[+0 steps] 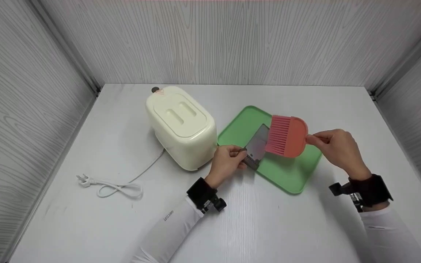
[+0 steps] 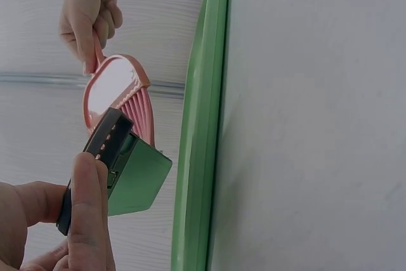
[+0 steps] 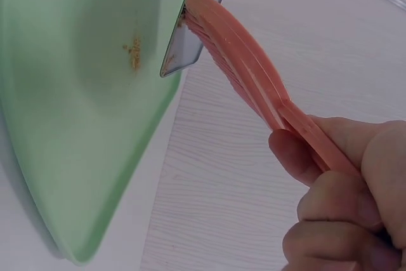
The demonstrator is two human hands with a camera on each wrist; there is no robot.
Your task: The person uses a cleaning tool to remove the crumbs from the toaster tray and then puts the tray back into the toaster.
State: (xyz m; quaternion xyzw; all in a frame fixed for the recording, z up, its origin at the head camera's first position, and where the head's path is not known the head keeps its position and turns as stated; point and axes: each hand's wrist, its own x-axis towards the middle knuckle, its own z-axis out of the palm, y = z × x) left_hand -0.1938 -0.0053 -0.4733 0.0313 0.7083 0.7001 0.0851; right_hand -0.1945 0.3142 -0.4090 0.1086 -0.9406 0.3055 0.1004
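crumb tray (image 1: 257, 146), its dark edge pinched by the left hand (image 1: 227, 160), is above the green tray (image 1: 283, 177) between both hands; the right hand (image 1: 340, 148) pinches the orange brush (image 1: 295, 137) by its handle, bristles at the crumb tray (brown crumbs (image 3: 135, 52) dot the green tray). just beyond the left hand stands a cream appliance (image 1: 183, 126).
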